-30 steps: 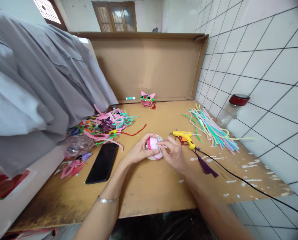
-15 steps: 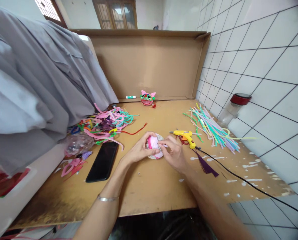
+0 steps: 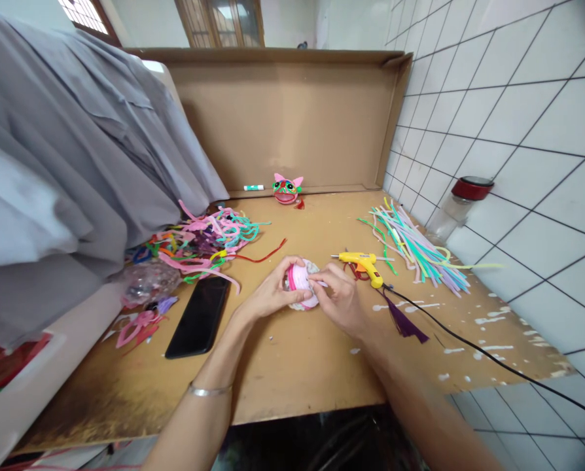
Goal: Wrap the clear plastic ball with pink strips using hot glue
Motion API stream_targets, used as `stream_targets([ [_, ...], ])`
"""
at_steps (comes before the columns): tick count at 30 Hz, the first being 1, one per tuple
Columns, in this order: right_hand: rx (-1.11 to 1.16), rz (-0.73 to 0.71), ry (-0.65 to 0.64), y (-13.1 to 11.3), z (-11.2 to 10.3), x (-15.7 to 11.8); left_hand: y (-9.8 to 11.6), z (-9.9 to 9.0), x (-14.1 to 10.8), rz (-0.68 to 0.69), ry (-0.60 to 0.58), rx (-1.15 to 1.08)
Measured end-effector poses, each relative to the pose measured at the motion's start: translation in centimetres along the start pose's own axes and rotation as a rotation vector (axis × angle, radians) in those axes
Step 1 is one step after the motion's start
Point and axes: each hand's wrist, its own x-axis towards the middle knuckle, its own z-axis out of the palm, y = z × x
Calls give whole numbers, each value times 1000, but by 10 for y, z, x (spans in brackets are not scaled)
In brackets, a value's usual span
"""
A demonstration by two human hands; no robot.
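Over the middle of the table, my left hand (image 3: 271, 291) is wrapped round a ball-like craft piece (image 3: 300, 278) covered in pale pink and white, with a bright pink band. Pinched at the right side of this piece is my right hand (image 3: 339, 294), holding a short pale lilac pipe cleaner (image 3: 320, 282) against its surface. My fingers hide parts of both. Just right of my right hand lies a yellow hot glue gun (image 3: 364, 263). A dark purple tassel (image 3: 404, 319) rests below it.
Pipe cleaners (image 3: 415, 248) lie in a bundle at right, near a red-lidded jar (image 3: 457, 206). At left are a tangled pile (image 3: 214, 235) and a black phone (image 3: 197, 318). A decorated animal head (image 3: 286, 190) and glue stick (image 3: 254, 188) stand by the cardboard (image 3: 287, 118). The black cord (image 3: 469, 350) trails right.
The camera view has shifted slightly. Both hands keep nearly the same hold on the pink craft piece and the lilac pipe cleaner.
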Motion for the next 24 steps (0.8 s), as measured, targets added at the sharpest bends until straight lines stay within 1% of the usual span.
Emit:
stream_targets([
  [10, 32, -19, 20, 0, 1, 0, -6, -1, 2, 43, -18, 14],
  [15, 22, 20, -1, 1, 1, -1, -11, -2, 1, 57, 26, 99],
  [19, 21, 1, 20, 0, 1, 0, -10, -1, 1, 59, 46, 80],
  [24, 7, -8, 32, 1, 1, 1, -6, 1, 1, 93, 42, 45],
])
